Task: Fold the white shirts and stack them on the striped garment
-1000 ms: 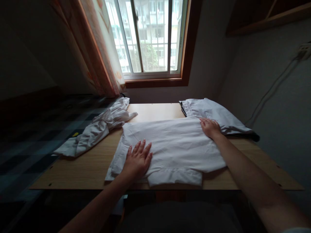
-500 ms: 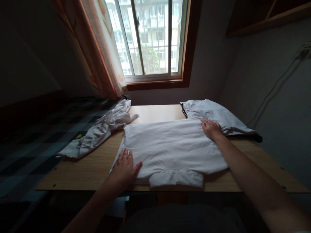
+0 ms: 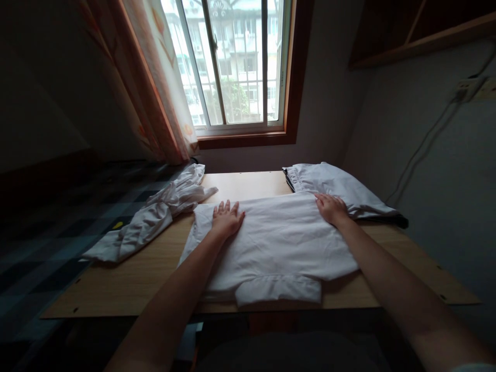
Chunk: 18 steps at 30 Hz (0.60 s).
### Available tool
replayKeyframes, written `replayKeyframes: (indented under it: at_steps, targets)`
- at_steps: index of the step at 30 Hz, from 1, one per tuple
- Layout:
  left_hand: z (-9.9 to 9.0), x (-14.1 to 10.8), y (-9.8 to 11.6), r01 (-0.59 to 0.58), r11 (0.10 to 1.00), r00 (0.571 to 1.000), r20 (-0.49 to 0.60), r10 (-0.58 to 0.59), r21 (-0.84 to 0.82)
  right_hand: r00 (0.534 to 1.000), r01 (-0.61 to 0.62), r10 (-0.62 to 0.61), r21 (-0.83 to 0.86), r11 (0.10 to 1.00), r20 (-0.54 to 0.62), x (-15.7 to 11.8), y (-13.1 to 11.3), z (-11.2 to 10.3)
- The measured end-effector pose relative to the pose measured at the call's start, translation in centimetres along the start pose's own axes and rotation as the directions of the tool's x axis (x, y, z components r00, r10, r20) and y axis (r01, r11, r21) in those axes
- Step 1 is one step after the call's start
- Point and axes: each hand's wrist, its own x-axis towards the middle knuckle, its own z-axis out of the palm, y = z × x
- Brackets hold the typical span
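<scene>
A white garment, which looks like a shirt (image 3: 279,243), lies folded flat on the wooden tabletop (image 3: 147,279), a narrow flap of its cloth toward the near edge. On the upper left of the cloth rests my left hand (image 3: 227,219), open with fingers spread. My right hand (image 3: 332,208) lies at the shirt's upper right corner, fingers stretched out over the fabric and holding nothing visible. Just beyond it sits a stack of white folded clothes (image 3: 333,183) with something dark underneath.
A crumpled white garment (image 3: 155,212) lies at the left, partly over the tabletop's edge. Beside it is a dark checked cloth surface (image 3: 39,222) with a small yellow thing (image 3: 118,225). A window (image 3: 236,67) and curtain (image 3: 151,88) are behind; a cable (image 3: 420,137) hangs on the right wall.
My left hand has moved up and right across the shirt, from its lower left side to the upper left. My right hand stays at the upper right corner. The view has shifted slightly.
</scene>
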Motion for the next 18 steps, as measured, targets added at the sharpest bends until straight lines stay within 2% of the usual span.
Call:
replayKeyframes:
  at_steps: [5,14,18]
  targets:
    - [1.6,0.4,-2.9,0.044,0.998,0.999,-0.015,-0.044,-0.034,1.000,-0.001,0.001,0.009,1.000,0.005,0.2,0.2,0.1]
    - [0.8,1.5,-4.7,0.103,0.993,0.993,0.057,-0.100,-0.053,1.000,0.007,-0.006,0.024,1.000,-0.007,0.3,0.4,0.2]
    - [1.5,1.5,-6.2,0.107,0.993,0.994,-0.011,-0.107,-0.044,1.000,0.009,-0.009,0.022,1.000,-0.002,0.2,0.4,0.0]
